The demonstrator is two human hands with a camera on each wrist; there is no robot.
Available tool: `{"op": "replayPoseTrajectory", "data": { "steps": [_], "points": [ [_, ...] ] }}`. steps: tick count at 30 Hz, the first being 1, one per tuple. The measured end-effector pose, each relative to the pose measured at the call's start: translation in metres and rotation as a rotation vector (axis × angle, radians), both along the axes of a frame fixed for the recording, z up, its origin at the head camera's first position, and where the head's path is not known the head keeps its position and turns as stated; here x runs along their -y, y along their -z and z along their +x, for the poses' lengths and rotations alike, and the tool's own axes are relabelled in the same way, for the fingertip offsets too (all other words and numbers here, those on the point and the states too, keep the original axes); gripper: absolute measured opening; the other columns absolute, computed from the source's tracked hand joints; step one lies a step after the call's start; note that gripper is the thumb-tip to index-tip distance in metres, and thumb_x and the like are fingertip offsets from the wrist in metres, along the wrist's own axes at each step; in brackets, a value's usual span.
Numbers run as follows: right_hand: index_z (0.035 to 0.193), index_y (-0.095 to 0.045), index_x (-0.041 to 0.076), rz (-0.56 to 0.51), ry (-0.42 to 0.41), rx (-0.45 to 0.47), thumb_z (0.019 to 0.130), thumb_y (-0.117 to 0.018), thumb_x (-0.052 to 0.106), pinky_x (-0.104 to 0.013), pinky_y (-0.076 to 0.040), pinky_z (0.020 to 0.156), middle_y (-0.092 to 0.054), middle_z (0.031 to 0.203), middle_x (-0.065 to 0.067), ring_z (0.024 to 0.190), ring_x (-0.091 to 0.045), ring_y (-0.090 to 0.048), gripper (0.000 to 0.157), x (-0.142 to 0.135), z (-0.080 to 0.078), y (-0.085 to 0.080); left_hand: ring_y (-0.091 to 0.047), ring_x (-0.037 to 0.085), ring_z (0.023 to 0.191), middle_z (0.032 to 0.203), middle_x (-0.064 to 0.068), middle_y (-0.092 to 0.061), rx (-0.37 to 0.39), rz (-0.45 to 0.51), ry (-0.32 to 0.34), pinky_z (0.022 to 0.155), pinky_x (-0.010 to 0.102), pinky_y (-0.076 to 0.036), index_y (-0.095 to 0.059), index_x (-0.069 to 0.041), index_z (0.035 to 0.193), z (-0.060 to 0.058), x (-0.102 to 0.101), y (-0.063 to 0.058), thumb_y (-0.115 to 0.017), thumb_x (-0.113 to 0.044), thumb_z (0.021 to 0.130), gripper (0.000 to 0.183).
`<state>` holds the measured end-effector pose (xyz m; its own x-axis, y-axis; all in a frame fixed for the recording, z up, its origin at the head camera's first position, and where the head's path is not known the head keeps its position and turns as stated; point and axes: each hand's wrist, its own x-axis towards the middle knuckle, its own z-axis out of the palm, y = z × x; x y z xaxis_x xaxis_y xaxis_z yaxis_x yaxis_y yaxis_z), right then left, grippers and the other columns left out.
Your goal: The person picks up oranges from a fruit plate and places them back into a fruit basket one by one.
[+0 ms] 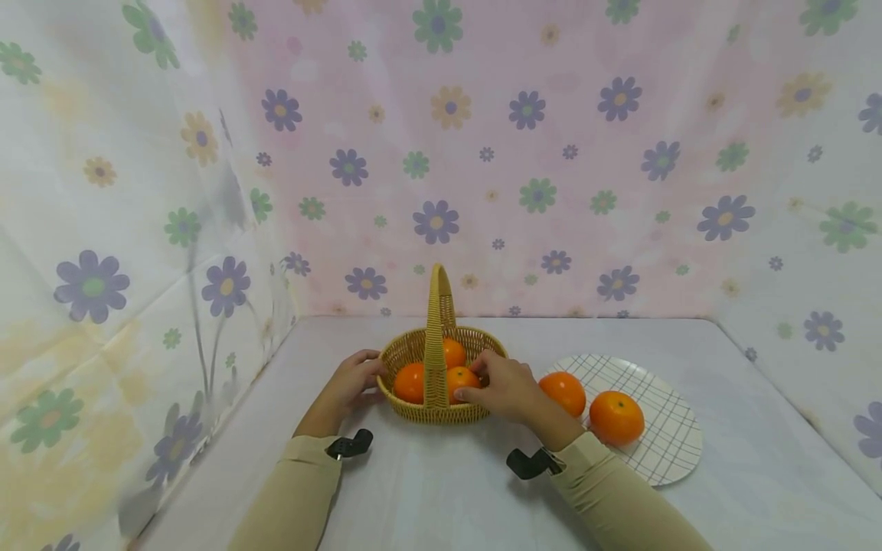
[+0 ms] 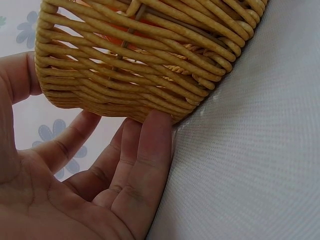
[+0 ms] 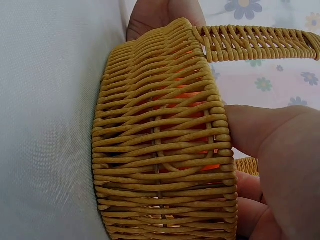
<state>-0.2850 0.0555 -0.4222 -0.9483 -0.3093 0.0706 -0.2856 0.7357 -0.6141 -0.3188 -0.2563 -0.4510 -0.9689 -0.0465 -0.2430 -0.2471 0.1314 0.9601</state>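
Your left hand (image 1: 351,380) holds left end of basket (image 1: 441,414), fingers spread and bent against weave, likely steadying it. Your right hand (image 1: 508,389) pinches orange (image 1: 460,378) inside, right of handle (image 1: 434,337), thumb opposing fingers, presumably for secure grip.

Remotely, I see a tan woven wicker basket (image 1: 434,415) on the white cloth-covered counter (image 1: 420,482). Inside it lie three round orange fruits (image 1: 409,385): one left of its handle (image 1: 434,329), two right. Right of the basket sits a rounded white gridded plate (image 1: 664,451) carrying two other fruits (image 1: 616,418). Behind the basket hangs pink floral fabric (image 1: 482,268).
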Motion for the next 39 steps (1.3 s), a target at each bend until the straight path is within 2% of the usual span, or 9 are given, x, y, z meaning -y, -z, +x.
{"op": "replayPoseTrajectory", "data": {
  "steps": [8,18,26,32,39],
  "points": [
    [0.118,-0.062,0.022,0.016,-0.013,-0.012,0.083,-0.080,0.056,-0.042,-0.050,0.091,-0.069,0.108,0.006,0.097,-0.016,-0.061,0.052,0.000,0.001,-0.002,-0.067,0.024,0.108,0.144,0.018,-0.057,0.000,-0.008,0.004,0.094,0.045,-0.061,-0.056,-0.008,0.139,-0.001,-0.001,0.000,-0.061,-0.019,0.092,0.049],
    [0.117,-0.065,0.022,-0.006,-0.031,-0.016,0.085,-0.081,0.052,-0.038,-0.057,0.087,-0.070,0.108,0.005,0.098,-0.015,-0.063,0.047,0.000,0.004,-0.006,-0.067,0.025,0.108,0.142,0.019,-0.057,-0.015,-0.006,0.021,0.093,0.045,-0.061,-0.056,-0.006,0.138,-0.001,0.000,0.001,-0.061,-0.019,0.092,0.048],
    [0.124,-0.071,0.017,-0.017,-0.040,-0.010,0.087,-0.081,0.046,-0.044,-0.056,0.100,-0.072,0.119,0.002,0.114,-0.020,-0.065,0.048,0.000,0.005,-0.009,-0.067,0.024,0.105,0.139,0.017,-0.059,-0.020,-0.022,0.018,0.092,0.044,-0.061,-0.058,-0.007,0.135,-0.004,0.001,0.003,-0.062,-0.021,0.091,0.045],
    [0.132,-0.070,0.016,0.015,-0.078,-0.023,0.090,-0.078,0.044,-0.046,-0.054,0.103,-0.071,0.128,-0.001,0.121,-0.022,-0.064,0.052,-0.002,0.002,-0.010,-0.067,0.024,0.104,0.139,0.016,-0.060,-0.018,-0.029,0.011,0.092,0.044,-0.061,-0.058,-0.008,0.134,-0.004,0.001,0.003,-0.062,-0.021,0.091,0.046],
    [0.134,-0.069,0.016,0.020,-0.108,-0.028,0.090,-0.078,0.045,-0.049,-0.051,0.107,-0.067,0.134,-0.004,0.129,-0.026,-0.059,0.053,-0.006,0.000,-0.011,-0.067,0.023,0.103,0.138,0.016,-0.060,-0.024,-0.021,0.012,0.090,0.043,-0.062,-0.059,-0.007,0.133,-0.004,0.000,0.002,-0.062,-0.020,0.091,0.044]
  ]
}}
